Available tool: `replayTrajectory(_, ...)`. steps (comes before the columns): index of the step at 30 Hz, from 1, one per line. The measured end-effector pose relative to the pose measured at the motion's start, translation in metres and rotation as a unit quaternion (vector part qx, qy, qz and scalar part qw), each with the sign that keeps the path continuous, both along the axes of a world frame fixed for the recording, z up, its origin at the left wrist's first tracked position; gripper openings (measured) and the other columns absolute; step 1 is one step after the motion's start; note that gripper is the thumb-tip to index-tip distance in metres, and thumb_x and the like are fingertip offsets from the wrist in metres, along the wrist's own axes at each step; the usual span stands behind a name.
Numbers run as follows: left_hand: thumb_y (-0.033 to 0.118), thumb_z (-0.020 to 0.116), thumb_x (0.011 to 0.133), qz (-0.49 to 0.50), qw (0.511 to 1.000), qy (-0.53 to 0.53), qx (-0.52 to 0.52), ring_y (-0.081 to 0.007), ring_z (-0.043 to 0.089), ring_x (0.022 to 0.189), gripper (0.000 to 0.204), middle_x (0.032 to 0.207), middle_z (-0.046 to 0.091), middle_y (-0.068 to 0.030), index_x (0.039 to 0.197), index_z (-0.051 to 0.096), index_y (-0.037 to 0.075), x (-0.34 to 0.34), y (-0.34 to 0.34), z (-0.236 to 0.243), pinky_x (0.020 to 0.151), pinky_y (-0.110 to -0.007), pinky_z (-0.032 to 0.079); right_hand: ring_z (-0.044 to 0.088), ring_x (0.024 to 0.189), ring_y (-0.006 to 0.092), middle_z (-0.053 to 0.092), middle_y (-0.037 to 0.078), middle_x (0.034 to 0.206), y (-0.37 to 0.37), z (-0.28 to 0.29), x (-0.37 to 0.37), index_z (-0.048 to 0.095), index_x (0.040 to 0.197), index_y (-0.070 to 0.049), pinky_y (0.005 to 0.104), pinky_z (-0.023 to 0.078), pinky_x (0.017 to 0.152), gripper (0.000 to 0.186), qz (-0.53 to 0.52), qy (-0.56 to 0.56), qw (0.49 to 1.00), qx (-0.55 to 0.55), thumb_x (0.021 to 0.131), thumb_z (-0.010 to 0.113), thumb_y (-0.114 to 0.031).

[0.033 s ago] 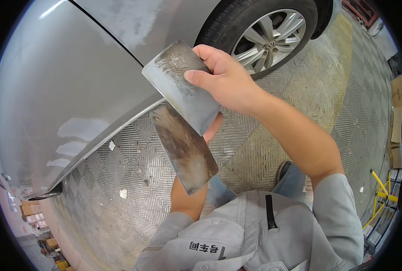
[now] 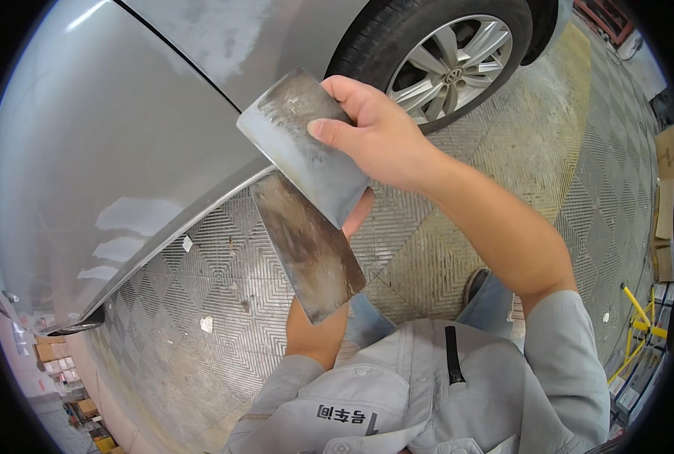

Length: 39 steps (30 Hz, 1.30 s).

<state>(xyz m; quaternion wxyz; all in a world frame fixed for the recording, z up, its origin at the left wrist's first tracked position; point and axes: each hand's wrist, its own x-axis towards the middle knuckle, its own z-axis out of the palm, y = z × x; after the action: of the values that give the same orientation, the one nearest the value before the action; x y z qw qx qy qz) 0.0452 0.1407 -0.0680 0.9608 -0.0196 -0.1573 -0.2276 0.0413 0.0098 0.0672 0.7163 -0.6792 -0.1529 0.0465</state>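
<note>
My right hand (image 2: 375, 132) grips a pale-and-dark metal plate (image 2: 295, 144), thumb across its face and fingers at its upper right edge. Beneath it, a browner, stained metal plate (image 2: 307, 253) slants down toward me, its top end partly under the first one. My left hand (image 2: 358, 212) holds this lower plate from behind; only some fingers and the wrist show. Both plates are in front of a silver car body (image 2: 102, 136) with dull whitish patches on its panels.
A car wheel (image 2: 450, 68) is at the top right. The floor is patterned grating tile (image 2: 458, 234) with small pale scraps. Cardboard (image 2: 666, 151) and a yellow metal frame (image 2: 639, 321) line the right edge; boxes (image 2: 53, 352) sit at lower left.
The lower plate's bottom end has shifted very slightly upward. Otherwise both hands hold their places.
</note>
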Motion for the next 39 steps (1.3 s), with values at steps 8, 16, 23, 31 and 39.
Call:
replayTrajectory(8, 0.027, 0.053, 0.091, 0.0, 1.0, 0.0, -0.004, -0.0231, 0.053, 0.069, 0.031, 0.097, 0.059, -0.01, 0.114, 0.05, 0.006, -0.001, 0.0, -0.002, 0.055, -0.036, 0.044, 0.063, 0.086, 0.0153, 0.062, 0.009, 0.102, 0.002, 0.0, -0.008, 0.048, 0.119, -0.001, 0.0287, 0.052, 0.066, 0.028, 0.071, -0.019, 0.996, 0.042, 0.092, 0.052, -0.007)
replayTrajectory(16, 0.021, 0.054, 0.092, -0.018, 0.999, -0.017, -0.021, -0.0246, 0.053, 0.094, 0.031, 0.111, 0.058, -0.0104, 0.12, 0.05, 0.008, 0.005, -0.01, -0.017, 0.077, -0.04, 0.045, 0.055, 0.096, 0.0086, 0.059, 0.003, 0.105, -0.005, -0.005, -0.007, 0.05, 0.114, -0.002, 0.0276, 0.046, 0.087, 0.024, 0.108, 0.04, 0.992, 0.046, 0.091, 0.056, -0.005)
replayTrajectory(23, 0.015, 0.055, 0.092, 0.057, 0.998, -0.033, 0.025, -0.0259, 0.053, 0.116, 0.035, 0.124, 0.057, -0.0108, 0.126, 0.049, 0.009, 0.008, -0.007, -0.007, 0.097, -0.043, 0.045, 0.062, 0.097, 0.0142, 0.063, 0.007, 0.109, -0.066, 0.009, -0.021, 0.051, 0.121, -0.002, 0.0289, 0.052, 0.085, 0.029, 0.022, 0.015, 0.943, 0.332, 0.092, 0.056, -0.007)
replayTrajectory(31, 0.008, 0.05, 0.096, 0.315, 0.893, -0.025, 0.321, -0.0246, 0.068, 0.09, 0.024, 0.112, 0.061, -0.0149, 0.119, 0.047, 0.002, -0.006, -0.002, 0.051, 0.062, -0.039, 0.063, 0.063, 0.095, 0.018, 0.064, 0.009, 0.105, -0.111, 0.022, -0.025, 0.059, 0.111, -0.005, 0.0297, 0.051, 0.081, 0.027, -0.257, -0.344, 0.85, -0.304, 0.084, 0.059, -0.004)
replayTrajectory(39, 0.006, 0.053, 0.093, 0.346, 0.85, 0.004, 0.397, -0.0191, 0.068, 0.08, 0.021, 0.102, 0.064, -0.012, 0.113, 0.051, 0.0, -0.019, -0.006, 0.067, 0.054, -0.03, 0.06, 0.06, 0.106, 0.0255, 0.065, 0.007, 0.11, -0.084, 0.012, -0.015, 0.069, 0.104, -0.012, 0.0399, 0.047, 0.091, 0.036, -0.044, -0.553, 0.686, -0.471, 0.069, 0.06, -0.006)
